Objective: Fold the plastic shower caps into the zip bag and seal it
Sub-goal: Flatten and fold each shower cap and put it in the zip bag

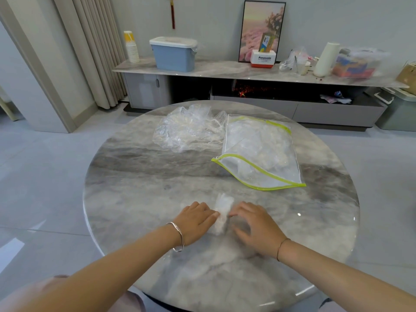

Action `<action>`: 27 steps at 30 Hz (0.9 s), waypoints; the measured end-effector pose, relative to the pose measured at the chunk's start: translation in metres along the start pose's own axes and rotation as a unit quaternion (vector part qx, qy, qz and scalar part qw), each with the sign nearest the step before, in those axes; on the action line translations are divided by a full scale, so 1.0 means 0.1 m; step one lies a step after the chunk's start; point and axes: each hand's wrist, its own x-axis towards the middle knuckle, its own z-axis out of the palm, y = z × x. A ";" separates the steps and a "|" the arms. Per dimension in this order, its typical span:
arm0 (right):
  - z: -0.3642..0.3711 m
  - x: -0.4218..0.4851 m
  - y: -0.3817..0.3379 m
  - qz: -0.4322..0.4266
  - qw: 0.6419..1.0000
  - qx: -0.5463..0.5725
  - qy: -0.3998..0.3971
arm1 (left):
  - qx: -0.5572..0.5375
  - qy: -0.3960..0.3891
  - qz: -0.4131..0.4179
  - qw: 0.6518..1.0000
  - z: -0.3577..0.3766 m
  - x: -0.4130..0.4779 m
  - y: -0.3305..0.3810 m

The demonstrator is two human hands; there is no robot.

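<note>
1. Noted nearest the camera: two bare forearms reaching over the near rim of a round marble-patterned surface (135, 199), with a silver bangle (177, 237) on the left wrist and a thin bracelet (281, 246) on the right.
2. Recorded left hand (198, 221): palm down on the surface, fingers curled together, tips clamped on the left edge of a small folded shower cap (222, 212).
3. Recorded right hand (256, 228): palm down just right of the same cap, fingers bent and slightly apart, index tip touching its right edge. Blurred, so cannot tell whether gripping or merely touching.
4. Located folded shower cap: flat on the surface between both hands, well apart from the bag.
5. Found farther back, right of centre: clear zip bag (258, 152) with yellow-green zip strip, lying flat, mouth open toward the hands, crumpled clear plastic visible inside.
6. Found just left of the bag: loose pile of shower caps (189, 129), unfolded, right edge reaching the bag's far corner.
7. Logged beyond the surface, against the wall: low cabinet (225, 68) carrying a stack of paper cups (131, 47), blue bin (174, 55) with white lid, framed picture (261, 30), Panasonic box (263, 58) and white roll (326, 59). Curtain (96, 52) at left.
</note>
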 end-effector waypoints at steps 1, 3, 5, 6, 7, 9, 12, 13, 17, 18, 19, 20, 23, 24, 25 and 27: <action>0.03 -0.02 -0.01 -0.010 1.000 -0.010 -0.021 | -0.024 -0.007 -0.001 1.000 -0.01 0.01 -0.01; 0.08 -0.05 -0.02 -0.028 0.998 -0.027 -0.047 | -0.031 -0.008 0.011 0.999 -0.01 0.01 -0.06; 0.10 -0.05 -0.01 -0.038 0.996 -0.044 -0.072 | 0.007 0.002 0.038 0.999 -0.01 -0.01 -0.08; 0.10 -0.04 0.00 -0.041 0.994 -0.053 -0.081 | 0.040 0.007 0.058 0.997 -0.02 -0.02 -0.07; 0.10 -0.03 0.00 -0.043 0.994 -0.060 -0.084 | 0.071 0.012 0.078 0.994 -0.02 -0.02 -0.08; 0.10 0.00 0.01 -0.045 0.992 -0.078 -0.086 | 0.109 0.016 0.103 0.989 -0.03 -0.03 -0.10; 0.14 0.05 0.01 -0.027 0.992 -0.089 -0.079 | 0.129 0.016 0.107 0.986 -0.05 -0.02 -0.13; 0.15 0.07 0.01 -0.014 0.993 -0.087 -0.074 | 0.127 0.019 0.103 0.986 -0.05 -0.01 -0.12; 0.20 0.16 0.00 0.013 0.997 -0.067 -0.047 | 0.066 0.006 0.068 0.995 -0.05 0.04 -0.12; 0.20 0.18 -0.01 0.029 0.998 -0.050 -0.037 | 0.051 0.008 0.064 0.997 -0.04 0.05 -0.12; 0.19 0.20 -0.01 0.051 0.998 -0.026 -0.025 | 0.035 0.011 0.059 0.998 -0.02 0.07 -0.13; 0.18 0.22 -0.01 0.073 0.997 0.007 -0.020 | 0.022 0.018 0.052 0.998 -0.01 0.08 -0.13; 0.16 0.23 -0.04 0.161 0.977 0.135 -0.028 | -0.019 0.057 0.004 0.998 0.02 0.11 -0.09; 0.16 0.23 -0.05 0.180 0.969 0.166 -0.032 | -0.046 0.072 -0.016 0.996 0.03 0.11 -0.06; 0.16 0.23 -0.06 0.199 0.961 0.190 -0.037 | -0.075 0.083 -0.038 0.993 0.03 0.11 -0.04; 0.18 0.23 -0.07 0.239 0.942 0.231 -0.039 | -0.118 0.097 -0.073 0.986 0.04 0.09 -0.02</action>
